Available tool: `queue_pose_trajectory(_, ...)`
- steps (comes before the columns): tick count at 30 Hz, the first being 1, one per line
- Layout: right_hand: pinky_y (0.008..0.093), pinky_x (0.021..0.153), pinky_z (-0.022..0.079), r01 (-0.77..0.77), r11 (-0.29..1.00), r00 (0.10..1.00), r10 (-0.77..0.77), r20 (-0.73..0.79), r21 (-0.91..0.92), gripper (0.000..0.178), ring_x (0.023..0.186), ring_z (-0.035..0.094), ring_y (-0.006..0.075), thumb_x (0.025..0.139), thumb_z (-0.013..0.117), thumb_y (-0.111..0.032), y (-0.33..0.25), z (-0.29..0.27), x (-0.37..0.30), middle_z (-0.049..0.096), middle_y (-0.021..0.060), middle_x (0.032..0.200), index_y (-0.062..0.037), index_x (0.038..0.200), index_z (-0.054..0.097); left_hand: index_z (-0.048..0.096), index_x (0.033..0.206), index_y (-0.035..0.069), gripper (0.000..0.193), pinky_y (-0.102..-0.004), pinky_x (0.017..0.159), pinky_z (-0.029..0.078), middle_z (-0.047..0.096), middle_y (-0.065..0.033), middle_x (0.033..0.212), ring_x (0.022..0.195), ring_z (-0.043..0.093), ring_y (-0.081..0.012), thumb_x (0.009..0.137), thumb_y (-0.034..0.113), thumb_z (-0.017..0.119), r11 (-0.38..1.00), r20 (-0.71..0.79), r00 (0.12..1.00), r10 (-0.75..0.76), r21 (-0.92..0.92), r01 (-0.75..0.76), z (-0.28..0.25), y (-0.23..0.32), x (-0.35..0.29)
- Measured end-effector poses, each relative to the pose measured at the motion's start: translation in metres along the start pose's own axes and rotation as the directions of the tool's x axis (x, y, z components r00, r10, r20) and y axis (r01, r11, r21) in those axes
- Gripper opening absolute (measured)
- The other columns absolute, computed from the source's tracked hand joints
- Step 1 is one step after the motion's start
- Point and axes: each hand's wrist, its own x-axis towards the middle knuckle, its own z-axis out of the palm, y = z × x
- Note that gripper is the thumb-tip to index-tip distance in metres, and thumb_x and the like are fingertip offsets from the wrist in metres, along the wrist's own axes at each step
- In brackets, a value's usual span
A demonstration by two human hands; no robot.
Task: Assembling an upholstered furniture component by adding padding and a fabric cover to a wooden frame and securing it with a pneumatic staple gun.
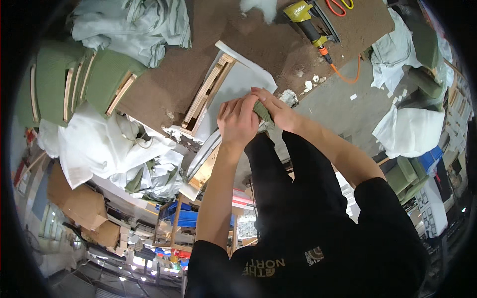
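Note:
Both hands meet at the near corner of a panel faced with pale padding point(253, 74), which has a wooden frame point(207, 93) along its left side. My left hand point(237, 118) is closed, its fingers curled on a bunched piece of green fabric point(262, 112). From the other side my right hand point(279, 111) grips the same fabric, fingertips touching the left hand. Some whitish material shows just below the green fabric. The fingers partly hide the fabric's edge.
A yellow-and-black staple gun point(309, 25) with an orange air hose point(343, 78) lies at the far right of the brown worktable point(196, 20), near scissors with red and yellow handles point(338, 6). Green padded pieces point(107, 74) stand left. White sheeting point(102, 144) heaps below them.

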Motion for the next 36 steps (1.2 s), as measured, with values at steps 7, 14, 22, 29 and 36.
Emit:
queue_pose_trajectory(7, 0.0437, 0.091, 0.046, 0.070, 0.932, 0.996, -0.047, 0.071, -0.355, 0.030, 0.105, 0.056, 0.0388, 0.102, 0.037, -0.026, -0.064, 0.004, 0.009, 0.058, 0.0193, 0.112, -0.0041, 0.113, 0.056, 0.063, 0.103, 0.008, 0.028, -0.0427, 0.083, 0.045, 0.067, -0.0083, 0.104, 0.095, 0.063, -0.0280, 0.076, 0.004, 0.061, 0.986, -0.221, 0.968, -0.119, 0.090, 0.142, -0.004, -0.015, -0.011)
queue_pose_trajectory(14, 0.0462, 0.089, 0.048, 0.058, 0.778, 0.990, 0.034, 0.135, -0.625, 0.033, 0.109, 0.056, 0.0382, 0.101, 0.039, -0.031, -0.076, -0.017, -0.007, 0.059, 0.0169, 0.116, -0.0077, 0.120, 0.051, 0.053, 0.134, 0.009, 0.058, -0.0533, 0.108, 0.032, 0.048, -0.0111, 0.143, 0.132, 0.043, -0.0336, 0.078, 0.018, 0.067, 0.949, 0.323, 0.924, 0.202, 0.171, -0.267, -0.025, 0.008, -0.051)
queue_pose_trajectory(22, 0.0398, 0.107, 0.036, 0.055, 0.969, 0.981, -0.008, 0.191, -0.241, 0.042, 0.131, 0.042, 0.0343, 0.102, 0.039, -0.030, -0.047, -0.024, -0.011, 0.048, 0.0182, 0.134, -0.0042, 0.135, 0.045, 0.059, 0.127, 0.010, 0.042, -0.0444, 0.103, 0.042, 0.056, -0.0094, 0.134, 0.122, 0.055, -0.0289, 0.086, 0.015, 0.059, 0.915, 0.253, 0.942, 0.223, 0.279, -0.291, -0.006, 0.015, -0.054)
queue_pose_trajectory(29, 0.0385, 0.114, 0.025, -0.126, 0.991, 0.978, 0.117, 0.174, 0.041, 0.053, 0.143, 0.028, 0.0302, 0.104, 0.033, -0.039, -0.021, -0.027, 0.002, 0.037, 0.0186, 0.149, -0.0036, 0.143, 0.042, 0.057, 0.130, 0.017, 0.044, -0.0497, 0.096, 0.045, 0.048, -0.0123, 0.140, 0.119, 0.053, -0.0354, 0.086, 0.015, 0.060, 0.919, 0.263, 0.945, 0.192, 0.290, -0.268, -0.007, 0.010, -0.056)
queue_pose_trajectory(36, 0.0471, 0.099, 0.042, -0.015, 0.663, 0.712, -0.519, -0.474, -0.748, 0.045, 0.115, 0.051, 0.0406, 0.085, 0.064, -0.021, -0.020, -0.146, 0.088, 0.056, 0.0248, 0.120, -0.0001, 0.123, 0.053, 0.058, 0.130, 0.020, 0.046, -0.0496, 0.092, 0.047, 0.048, -0.0135, 0.139, 0.115, 0.053, -0.0393, 0.084, 0.013, 0.060, 0.932, 0.355, 0.923, 0.146, 0.264, -0.249, -0.002, 0.009, -0.047)
